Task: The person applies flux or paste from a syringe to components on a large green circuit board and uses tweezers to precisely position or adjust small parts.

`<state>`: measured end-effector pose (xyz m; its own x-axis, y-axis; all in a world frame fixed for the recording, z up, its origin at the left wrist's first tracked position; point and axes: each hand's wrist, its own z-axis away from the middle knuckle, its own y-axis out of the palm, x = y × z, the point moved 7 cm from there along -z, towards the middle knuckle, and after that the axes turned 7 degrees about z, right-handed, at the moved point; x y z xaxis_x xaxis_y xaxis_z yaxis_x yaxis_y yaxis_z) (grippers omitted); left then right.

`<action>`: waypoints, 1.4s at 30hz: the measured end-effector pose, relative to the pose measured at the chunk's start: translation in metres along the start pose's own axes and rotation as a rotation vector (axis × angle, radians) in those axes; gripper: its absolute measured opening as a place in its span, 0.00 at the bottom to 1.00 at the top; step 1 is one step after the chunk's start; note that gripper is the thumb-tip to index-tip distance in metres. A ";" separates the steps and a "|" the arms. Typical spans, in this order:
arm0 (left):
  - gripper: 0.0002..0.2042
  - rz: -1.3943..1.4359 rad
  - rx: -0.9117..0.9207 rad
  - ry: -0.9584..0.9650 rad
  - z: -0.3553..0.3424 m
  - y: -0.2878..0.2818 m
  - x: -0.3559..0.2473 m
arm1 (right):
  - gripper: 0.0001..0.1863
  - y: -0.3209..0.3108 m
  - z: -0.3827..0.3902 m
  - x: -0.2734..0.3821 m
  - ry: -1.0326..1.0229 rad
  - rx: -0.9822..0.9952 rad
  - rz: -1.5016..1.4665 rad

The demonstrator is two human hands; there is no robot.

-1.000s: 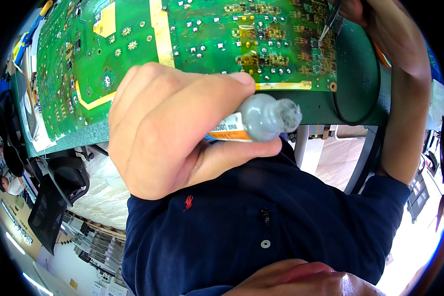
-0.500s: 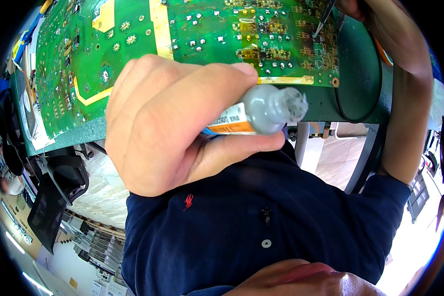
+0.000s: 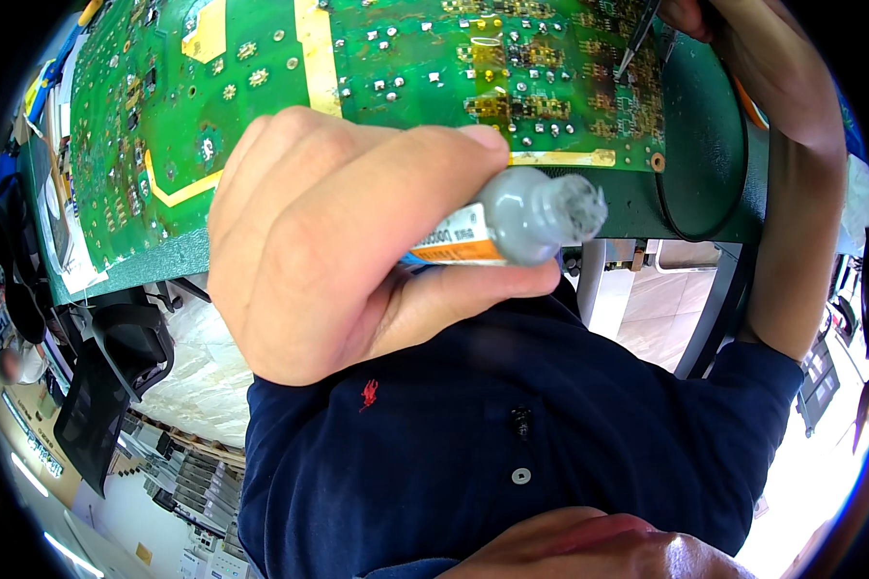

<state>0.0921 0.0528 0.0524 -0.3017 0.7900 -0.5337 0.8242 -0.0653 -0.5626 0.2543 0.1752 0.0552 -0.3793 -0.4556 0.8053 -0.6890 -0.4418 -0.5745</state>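
My left hand is closed around a small grey bottle with a white and orange label. The bottle lies on its side in my grip, its capless-looking neck pointing right, in front of the board's near edge. At the upper right, my right hand is partly cut off by the frame. Its fingers hold a slim pointed tool with a dark body and a pale metal tip. That tip comes down on small parts near the right edge of a large green circuit board.
The board lies on a dark green work surface. A black cable loops beside its right edge, near an orange-handled item. Papers stick out at the left. A black chair stands on the floor to the left.
My left hand and the bottle have shifted very slightly to the right. The tool's tip in my right hand has moved a little nearer and to the right.
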 end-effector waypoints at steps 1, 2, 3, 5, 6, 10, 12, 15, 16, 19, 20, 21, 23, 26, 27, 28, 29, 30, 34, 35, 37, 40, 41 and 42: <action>0.34 -0.006 0.013 -0.009 -0.001 0.000 0.000 | 0.23 0.000 0.000 -0.001 -0.013 -0.003 -0.004; 0.34 -0.009 0.015 -0.016 -0.002 0.000 0.000 | 0.23 0.000 0.000 0.001 -0.012 -0.017 0.029; 0.34 -0.012 0.016 -0.023 -0.002 0.000 0.000 | 0.23 0.000 0.000 0.001 -0.005 -0.025 0.045; 0.34 -0.013 -0.008 -0.034 -0.001 0.000 0.000 | 0.23 0.001 0.000 0.002 0.014 -0.032 0.059; 0.34 -0.014 -0.021 -0.039 0.000 0.000 0.000 | 0.23 0.001 0.000 0.002 0.024 -0.033 0.067; 0.34 -0.010 -0.059 -0.048 0.000 0.001 0.000 | 0.24 0.000 0.001 0.004 0.028 -0.057 0.107; 0.34 -0.009 -0.060 -0.049 0.000 0.001 0.000 | 0.24 0.000 0.001 0.002 -0.003 -0.080 0.107; 0.34 -0.011 -0.054 -0.046 -0.001 0.000 0.000 | 0.25 -0.001 0.000 0.002 -0.010 -0.061 0.116; 0.34 -0.011 -0.059 -0.044 -0.001 0.000 0.000 | 0.25 -0.001 0.000 0.002 -0.011 -0.054 0.119; 0.34 -0.009 -0.074 -0.042 0.001 0.001 0.000 | 0.25 -0.001 0.000 0.003 0.004 -0.079 0.115; 0.34 -0.013 -0.068 -0.043 0.001 0.001 0.000 | 0.25 0.000 0.001 0.003 0.025 -0.097 0.111; 0.34 -0.016 -0.061 -0.044 0.001 0.001 0.000 | 0.25 0.000 0.001 0.003 0.035 -0.107 0.108; 0.34 -0.027 -0.034 -0.045 -0.001 0.000 -0.001 | 0.25 0.000 0.002 0.002 0.047 -0.119 0.105; 0.34 -0.033 -0.033 -0.044 -0.001 0.001 -0.001 | 0.25 0.000 0.001 0.000 0.054 -0.112 0.064; 0.34 -0.033 -0.039 -0.043 -0.001 0.001 -0.001 | 0.25 0.000 0.001 0.001 0.057 -0.117 0.073; 0.34 -0.031 -0.046 -0.041 -0.001 0.001 -0.001 | 0.25 0.000 0.001 0.001 0.059 -0.121 0.082; 0.34 -0.028 -0.051 -0.042 -0.001 0.001 -0.001 | 0.25 0.000 0.002 0.002 0.061 -0.134 0.119; 0.33 -0.024 -0.056 -0.044 -0.001 0.001 0.000 | 0.25 0.000 0.002 0.003 0.061 -0.143 0.138; 0.33 -0.019 -0.057 -0.053 -0.001 0.001 -0.001 | 0.25 0.000 0.003 0.004 0.061 -0.158 0.156; 0.33 -0.019 -0.060 -0.052 -0.001 0.001 -0.001 | 0.25 0.000 0.002 0.004 0.060 -0.152 0.156; 0.33 -0.016 -0.069 -0.050 0.000 0.001 0.000 | 0.25 0.001 0.002 0.006 0.061 -0.140 0.157; 0.33 -0.006 -0.094 -0.048 0.001 0.001 0.000 | 0.25 0.000 0.002 0.007 0.055 -0.130 0.165; 0.33 -0.005 -0.094 -0.048 0.001 0.001 0.000 | 0.25 0.000 0.002 0.006 0.044 -0.134 0.170; 0.33 -0.004 -0.094 -0.049 0.001 0.000 0.000 | 0.25 0.000 0.002 0.005 0.036 -0.138 0.171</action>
<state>0.0918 0.0522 0.0514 -0.3266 0.7594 -0.5627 0.8633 -0.0028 -0.5047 0.2537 0.1716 0.0594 -0.5183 -0.4860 0.7037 -0.6896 -0.2491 -0.6799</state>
